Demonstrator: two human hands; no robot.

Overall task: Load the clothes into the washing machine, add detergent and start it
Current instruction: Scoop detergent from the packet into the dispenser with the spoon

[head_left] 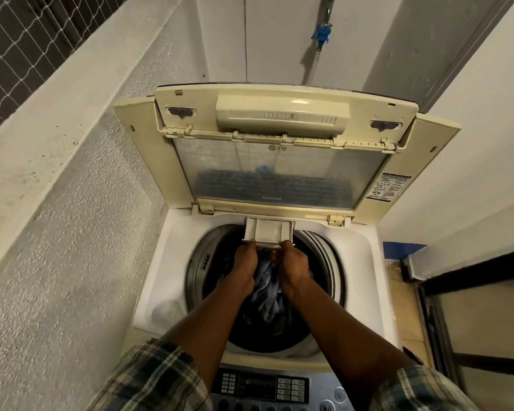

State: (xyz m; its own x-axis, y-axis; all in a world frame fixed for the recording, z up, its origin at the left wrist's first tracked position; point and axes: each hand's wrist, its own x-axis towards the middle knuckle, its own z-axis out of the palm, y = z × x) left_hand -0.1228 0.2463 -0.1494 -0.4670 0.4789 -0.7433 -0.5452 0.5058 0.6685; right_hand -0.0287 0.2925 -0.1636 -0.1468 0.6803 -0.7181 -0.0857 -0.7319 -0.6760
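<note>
At the far left a window with white netting (18, 40) sits above a rough grey wall (72, 232). Next to the wall stands the top-loading washing machine (166, 262), with its lid (279, 173) raised upright at the back. The control panel (261, 384) is at the near edge, between two plaid sleeves (149, 378).

The left hand (245, 259) reaches over the drum (196, 274), and its fingers curl on the front left corner of the detergent drawer (269, 229). The drawer is white and is pulled out from the back rim, so it hangs over the drum opening. The right hand (291, 261) grips the front right corner of the drawer in the same way. Below and between both hands, blue and dark clothes (267, 280) lie inside the drum.

On the back wall, above the lid and to the right, there is a blue tap (322, 32).
</note>
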